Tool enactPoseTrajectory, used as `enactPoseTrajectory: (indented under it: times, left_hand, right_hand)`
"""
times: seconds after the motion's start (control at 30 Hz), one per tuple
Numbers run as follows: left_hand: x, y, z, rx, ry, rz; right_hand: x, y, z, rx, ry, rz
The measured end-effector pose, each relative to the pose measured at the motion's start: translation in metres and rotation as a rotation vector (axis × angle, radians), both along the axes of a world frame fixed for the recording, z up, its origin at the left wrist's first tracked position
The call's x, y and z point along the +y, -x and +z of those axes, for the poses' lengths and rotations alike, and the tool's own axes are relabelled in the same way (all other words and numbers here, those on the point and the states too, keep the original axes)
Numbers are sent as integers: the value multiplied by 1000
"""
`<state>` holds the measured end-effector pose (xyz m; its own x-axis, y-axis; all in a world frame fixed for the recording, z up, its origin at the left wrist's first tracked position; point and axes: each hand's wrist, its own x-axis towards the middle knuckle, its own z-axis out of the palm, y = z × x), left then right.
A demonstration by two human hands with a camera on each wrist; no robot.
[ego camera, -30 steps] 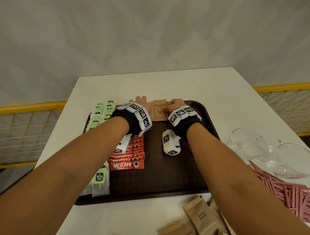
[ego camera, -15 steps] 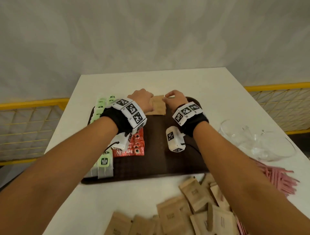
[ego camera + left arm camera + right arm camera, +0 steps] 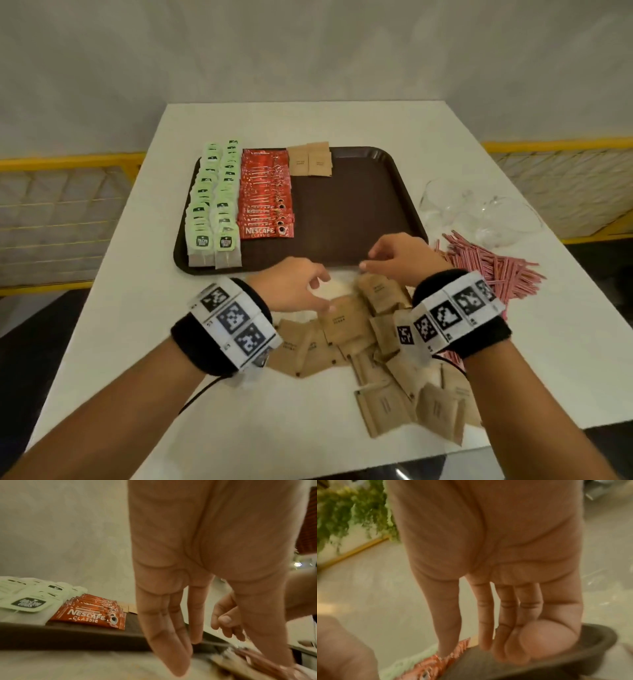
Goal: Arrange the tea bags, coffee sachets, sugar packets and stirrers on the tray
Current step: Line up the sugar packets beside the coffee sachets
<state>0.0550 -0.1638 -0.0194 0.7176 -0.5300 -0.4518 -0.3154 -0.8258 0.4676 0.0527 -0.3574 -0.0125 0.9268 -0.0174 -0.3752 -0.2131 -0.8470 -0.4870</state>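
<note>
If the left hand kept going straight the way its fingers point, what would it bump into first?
Most likely the loose brown sugar packets on the table: the left hand hangs just above the pile, fingers angled down and toward the right hand. How far above is unclear; the tray lies further on.

Table (image 3: 342,123): I see a white top under everything.
Glass bowls (image 3: 479,212): two clear ones, on the table's right side.
Railing (image 3: 68,164): I see yellow mesh on both sides.
Wall (image 3: 308,51): pale grey, behind the table.
</note>
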Motion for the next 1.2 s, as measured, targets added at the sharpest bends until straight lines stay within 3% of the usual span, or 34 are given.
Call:
enactPoseTrajectory:
  times: [0.17, 0.27, 0.43, 0.53, 0.73, 0.87, 1.2]
  left_hand:
    - [-24, 18, -22, -11, -132, -67]
    - [-28, 20, -28, -32, -118, -36]
    - [-18, 12, -25, -21, -22, 60]
    - [-4, 1, -21, 11, 58, 102]
    - [24, -26, 6, 281, 304, 232]
    - [37, -59, 25, 249, 326, 291]
    - [15, -152, 35, 83, 270, 314]
  right_hand:
    - [9, 23, -15, 38, 244, -62]
    - [11, 23, -24, 30, 239, -64]
    - [-2, 18, -24, 52, -14, -159]
    - [-10, 14, -21, 69, -136, -121]
    - [-12, -1, -11, 100, -520, -137]
    - [-12, -24, -7, 134, -719, -154]
    - [-3, -100, -4, 207, -744, -205]
